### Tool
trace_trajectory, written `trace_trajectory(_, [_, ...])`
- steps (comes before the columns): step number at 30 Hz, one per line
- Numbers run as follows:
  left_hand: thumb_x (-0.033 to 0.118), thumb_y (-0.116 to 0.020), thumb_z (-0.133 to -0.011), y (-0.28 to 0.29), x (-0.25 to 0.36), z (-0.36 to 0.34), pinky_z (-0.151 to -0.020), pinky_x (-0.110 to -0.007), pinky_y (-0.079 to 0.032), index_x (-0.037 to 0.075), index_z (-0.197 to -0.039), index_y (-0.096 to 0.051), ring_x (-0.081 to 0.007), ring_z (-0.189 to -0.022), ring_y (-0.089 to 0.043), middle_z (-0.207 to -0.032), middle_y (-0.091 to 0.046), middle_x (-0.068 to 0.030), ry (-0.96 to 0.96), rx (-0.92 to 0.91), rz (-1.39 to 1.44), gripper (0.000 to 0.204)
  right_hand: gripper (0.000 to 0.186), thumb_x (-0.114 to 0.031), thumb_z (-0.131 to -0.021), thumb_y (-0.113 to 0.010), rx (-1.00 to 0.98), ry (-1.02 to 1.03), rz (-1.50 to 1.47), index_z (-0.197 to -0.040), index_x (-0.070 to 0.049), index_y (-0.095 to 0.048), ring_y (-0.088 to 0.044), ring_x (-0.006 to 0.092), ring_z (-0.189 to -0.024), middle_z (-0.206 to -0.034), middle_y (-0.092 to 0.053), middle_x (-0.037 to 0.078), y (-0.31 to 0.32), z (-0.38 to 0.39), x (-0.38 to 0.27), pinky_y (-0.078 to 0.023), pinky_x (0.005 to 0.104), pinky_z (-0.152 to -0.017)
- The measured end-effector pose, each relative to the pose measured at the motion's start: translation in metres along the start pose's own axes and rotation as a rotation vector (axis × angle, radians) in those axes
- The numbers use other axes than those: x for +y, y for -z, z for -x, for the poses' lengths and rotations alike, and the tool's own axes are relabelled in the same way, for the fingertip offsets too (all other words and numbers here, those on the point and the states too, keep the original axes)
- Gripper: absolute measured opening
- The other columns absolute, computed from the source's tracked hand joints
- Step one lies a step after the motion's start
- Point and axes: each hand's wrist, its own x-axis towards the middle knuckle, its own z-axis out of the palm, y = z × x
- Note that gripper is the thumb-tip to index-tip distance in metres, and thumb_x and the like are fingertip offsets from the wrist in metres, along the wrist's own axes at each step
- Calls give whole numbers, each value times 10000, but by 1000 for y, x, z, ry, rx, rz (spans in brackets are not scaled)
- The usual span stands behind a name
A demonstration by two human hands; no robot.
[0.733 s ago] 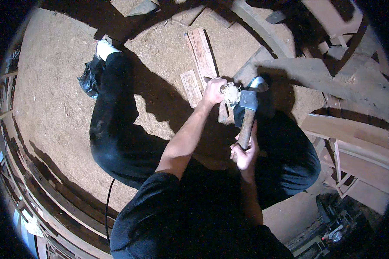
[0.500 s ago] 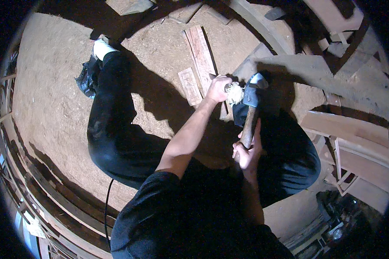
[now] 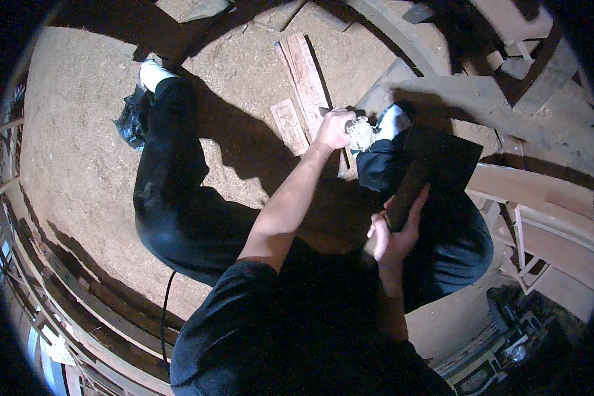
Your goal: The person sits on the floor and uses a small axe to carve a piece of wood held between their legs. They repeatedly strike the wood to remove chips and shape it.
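Note:
My left hand (image 3: pixel 335 130) is closed round a chisel-like tool, whose pale, frayed handle end (image 3: pixel 362 134) sticks out beside the thumb. Its working end is hidden by my hand. In my right hand (image 3: pixel 395 236) is a hatchet (image 3: pixel 445 158), gripped by its wooden handle. The broad, dark head is in shadow, over my right leg and apart from the frayed end. Beyond my left hand, a long reddish wooden board (image 3: pixel 304 69) and a shorter board (image 3: pixel 288 125) lie on the ground.
My bent legs spread to both sides, with a white shoe (image 3: pixel 154 74) at far left and another (image 3: pixel 393 123) by the frayed end. A black plastic bag (image 3: pixel 133 122) lies by the left foot. A thick beam (image 3: pixel 472 99) and stacked boards (image 3: pixel 541 191) stand to the right.
My right hand has swung the hatchet right, away from the frayed end, and its broad side now shows. My left hand stays nearly in place.

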Motion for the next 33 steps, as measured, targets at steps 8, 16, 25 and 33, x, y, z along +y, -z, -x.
trace_trajectory(8, [214,-685,-590,-1,-5,1,-656,-427,-440,35,-639,-516,-369,-673,-555,-643,-539,-169,25,-9,-14,251,833,121,-709,-529,-150,268,283,-1470,5,-211,-524,259,-1110,-1323,-467,184,-13,-13,43,-405,339,-987])
trace_trajectory(16, [167,-658,-605,-8,-5,5,-708,-419,-457,47,-642,-520,-357,-703,-578,-669,-576,-158,37,-55,-75,187,901,134,-688,-504,-113,503,371,-1500,-87,-180,-584,192,-819,-1137,-533,133,-16,-25,63,-507,300,-744])
trace_trajectory(25, [171,-679,-534,-17,-12,12,-719,-414,-448,67,-698,-538,-327,-757,-571,-715,-584,-135,-52,-100,-177,240,905,129,-691,-504,-10,470,215,-1500,-118,-181,-545,113,-625,-1080,-499,85,-13,-29,90,-471,253,-505])
trace_trajectory(33, [139,-669,-532,-16,-16,18,-737,-392,-433,71,-703,-546,-310,-763,-571,-708,-577,-124,-90,-111,-205,221,846,130,-671,-556,29,95,-180,-1450,-29,-264,-525,113,-547,-961,-555,118,-16,-8,69,-442,264,-437])
